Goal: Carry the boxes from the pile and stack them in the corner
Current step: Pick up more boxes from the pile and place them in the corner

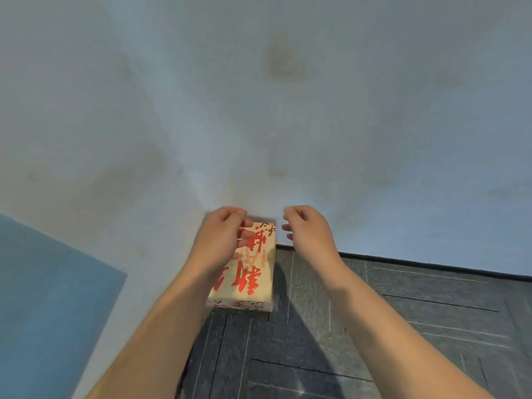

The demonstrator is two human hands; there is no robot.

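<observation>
Where the box (250, 275) stands: in the corner where two pale walls meet, its left side close against the left wall (100, 139) and its far end at the back wall (374, 110). I cannot tell from my feed whether it rests on the floor itself or on something beneath it.
Box look: cream, with large red brush characters across the upward face and a red pattern along the near edge (a small flowering branch is printed at the far right corner).
Left hand (221, 237): over the far left part of the box, its curled fingers (244, 234) showing against the printed face. The picture is smeared there, so I cannot tell whether it grips the box, merely touches it or hangs just above.
Right hand (308, 228): just beside the box's far right corner and apart from it, fingers loosely curled, holding nothing.
Forearms: both bare, reaching in from the bottom edge, the left one crossing the box's near left corner.
Floor (403, 326): dark grey tiles with pale streaks, to the right of and below the box; a shadow lies on it right beside the box.
Skirting (431, 264): a dark strip along the foot of the back wall.
Blue panel (43, 298): a flat blue shape at lower left, well apart from the box; I cannot say what it is.
</observation>
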